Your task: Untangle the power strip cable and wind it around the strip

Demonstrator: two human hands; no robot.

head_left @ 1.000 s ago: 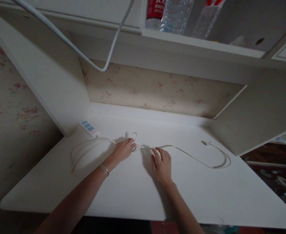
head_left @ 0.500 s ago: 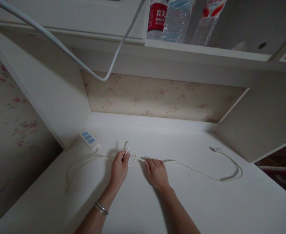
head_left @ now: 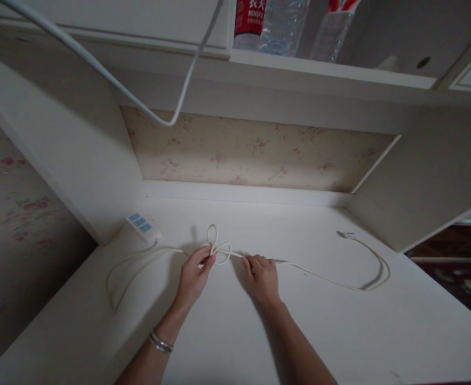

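You are now holding the thin, cream-white, flexible cord (head_left: 236,255) with both hands, just above the pale worktop (head_left: 227,331); a second ago the fingers of your right hand (head_left: 262,275) were hanging spread near it, and now they are curling together, clamping onto the cord just right of the loops; your left hand (head_left: 194,272), which was lying more palm-down, is now tipping more upright, its thumb and fingers pinching together on the cord where the loops are meeting.

The rounded upper loop (head_left: 213,225) is standing above your left fingertips and looking wider than it was half a second ago; the side loop (head_left: 230,248) is sitting between your hands; this is probably giving you control of the looped part from both sides, though whether a knot is holding it you cannot tell from here.

The white, oblong power strip with blue-marked sockets (head_left: 144,227) is lying well left of your hands, as before; the small, pale plug (head_left: 349,235) is resting at the far right, the slack toward it still curving loosely and seemingly leaving you plenty to work with.
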